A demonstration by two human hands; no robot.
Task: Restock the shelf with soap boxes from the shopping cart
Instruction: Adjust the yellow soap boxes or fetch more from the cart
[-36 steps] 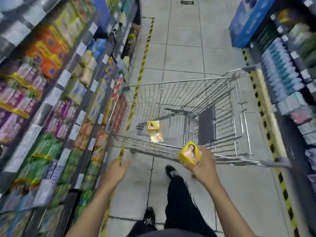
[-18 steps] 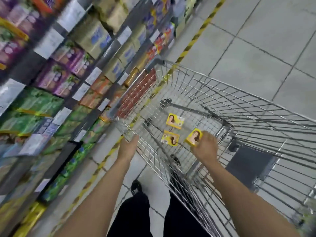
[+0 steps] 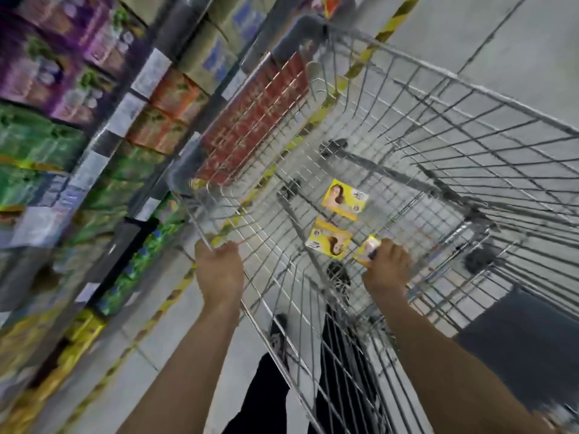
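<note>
Gripping the near rim of the shopping cart (image 3: 185, 167) with left hand (image 3: 219, 270), fingers curled over the wire. Grasping the held soap box (image 3: 367, 250), yellow, in right hand (image 3: 387, 270), low inside the basket. Just beyond right hand, flat on the cart floor: nearer soap box (image 3: 332, 241), then farther soap box (image 3: 344, 198). Left of left hand: stocked shelf (image 3: 103, 145), blurred.

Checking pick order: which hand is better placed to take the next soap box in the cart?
The right hand: it is down in the cart, next to the nearer soap box, though it holds another box. The left hand grips the cart's rim.
</note>
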